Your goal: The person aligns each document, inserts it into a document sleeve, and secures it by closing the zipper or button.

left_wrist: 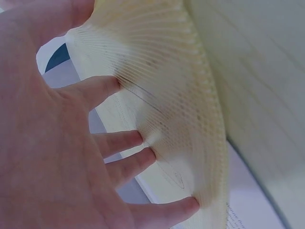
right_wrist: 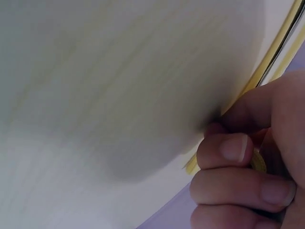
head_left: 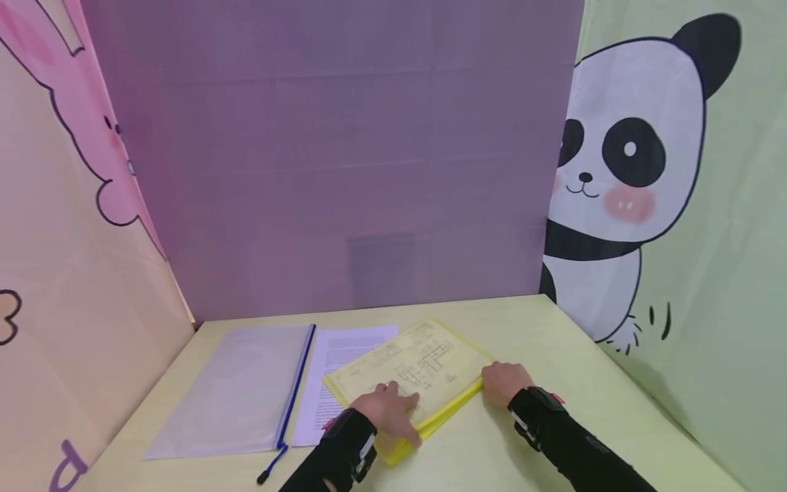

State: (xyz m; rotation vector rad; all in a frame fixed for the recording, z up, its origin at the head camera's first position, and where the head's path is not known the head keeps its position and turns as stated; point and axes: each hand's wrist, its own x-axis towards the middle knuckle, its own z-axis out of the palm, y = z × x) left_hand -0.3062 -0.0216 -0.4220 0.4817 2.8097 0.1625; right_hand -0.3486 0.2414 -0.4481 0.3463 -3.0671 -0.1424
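A yellow mesh document pouch (head_left: 393, 362) lies aslant on the table, and a printed sheet with line drawings shows through its top. My left hand (head_left: 387, 412) rests on its near left part with fingers spread. In the left wrist view, the straight fingertips (left_wrist: 143, 138) press into the mesh (left_wrist: 171, 109), which bulges along its edge. At the pouch's right corner, my right hand (head_left: 505, 383) grips the yellow edge with curled fingers. From the right wrist, a bit of yellow strap (right_wrist: 259, 161) shows between the fingers of that hand (right_wrist: 238, 162); the thumb side partly hides the edge.
Left of the pouch lies a sheet of printed text (head_left: 326, 372), partly under it. Farther left is a clear pouch (head_left: 233, 389) with a blue zipper edge (head_left: 298, 386) and a blue pull strap (head_left: 270, 466). A purple panel (head_left: 332, 171) stands behind the table (head_left: 553, 342).
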